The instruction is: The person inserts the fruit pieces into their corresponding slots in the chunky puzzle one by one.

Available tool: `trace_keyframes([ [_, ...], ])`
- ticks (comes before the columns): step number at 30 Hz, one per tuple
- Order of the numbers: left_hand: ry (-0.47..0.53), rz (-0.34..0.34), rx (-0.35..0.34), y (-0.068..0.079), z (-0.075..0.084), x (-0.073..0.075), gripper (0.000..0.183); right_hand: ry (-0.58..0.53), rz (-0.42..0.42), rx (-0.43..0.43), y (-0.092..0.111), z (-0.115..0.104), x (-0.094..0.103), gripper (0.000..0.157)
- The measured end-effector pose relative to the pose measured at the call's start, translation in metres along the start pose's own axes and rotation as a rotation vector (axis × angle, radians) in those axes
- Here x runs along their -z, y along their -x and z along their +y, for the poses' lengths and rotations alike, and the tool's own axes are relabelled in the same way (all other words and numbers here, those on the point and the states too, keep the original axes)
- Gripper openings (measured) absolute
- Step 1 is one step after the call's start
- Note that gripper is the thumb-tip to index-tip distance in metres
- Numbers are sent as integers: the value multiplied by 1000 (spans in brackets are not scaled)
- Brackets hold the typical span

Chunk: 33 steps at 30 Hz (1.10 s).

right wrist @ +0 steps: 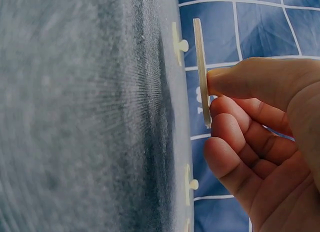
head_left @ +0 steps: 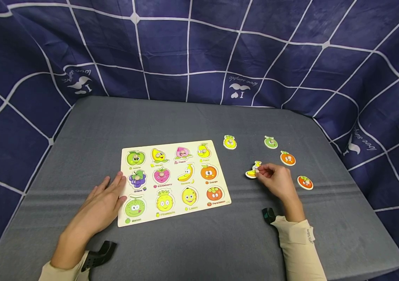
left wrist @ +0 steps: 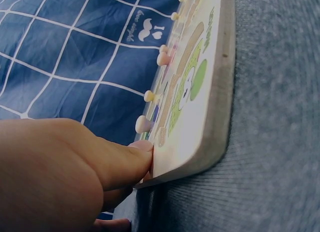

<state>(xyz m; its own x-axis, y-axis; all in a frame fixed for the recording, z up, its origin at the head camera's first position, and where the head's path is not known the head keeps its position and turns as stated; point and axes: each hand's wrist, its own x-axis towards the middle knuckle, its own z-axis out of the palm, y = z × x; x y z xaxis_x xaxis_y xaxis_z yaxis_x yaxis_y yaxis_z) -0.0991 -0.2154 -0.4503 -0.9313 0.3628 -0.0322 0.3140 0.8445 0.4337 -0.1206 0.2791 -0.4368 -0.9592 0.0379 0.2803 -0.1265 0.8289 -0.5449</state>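
My right hand point(head_left: 278, 179) pinches a yellow banana puzzle piece point(head_left: 252, 171) by its knob. In the right wrist view the piece point(right wrist: 200, 72) is seen edge-on, raised off the cloth. To its left lies a cream fruit puzzle board point(head_left: 176, 181), with printed names under the fruits. Knobbed apple point(head_left: 136, 158), peach point(head_left: 182, 152), grape point(head_left: 137, 179) and strawberry point(head_left: 161, 175) pieces sit in it. The banana picture point(head_left: 186, 173) shows in the middle row. Against the board's left edge rests my left hand point(head_left: 97, 205), fingers extended, thumb at the rim.
Loose pieces lie right of the board: a yellow pineapple point(head_left: 230, 142), a green melon point(head_left: 271, 142), an orange point(head_left: 287, 158) and a red persimmon point(head_left: 305, 182). A grey cloth point(head_left: 185, 249) covers the table. Blue checked curtains point(head_left: 199, 50) hang behind and at both sides.
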Motion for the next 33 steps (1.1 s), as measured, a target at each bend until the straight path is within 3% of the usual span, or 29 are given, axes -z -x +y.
trace_keyframes([
  [33, -15, 10, -3, 0, -1, -3, 57, 5, -33, 30, -3, -16, -9, 8],
])
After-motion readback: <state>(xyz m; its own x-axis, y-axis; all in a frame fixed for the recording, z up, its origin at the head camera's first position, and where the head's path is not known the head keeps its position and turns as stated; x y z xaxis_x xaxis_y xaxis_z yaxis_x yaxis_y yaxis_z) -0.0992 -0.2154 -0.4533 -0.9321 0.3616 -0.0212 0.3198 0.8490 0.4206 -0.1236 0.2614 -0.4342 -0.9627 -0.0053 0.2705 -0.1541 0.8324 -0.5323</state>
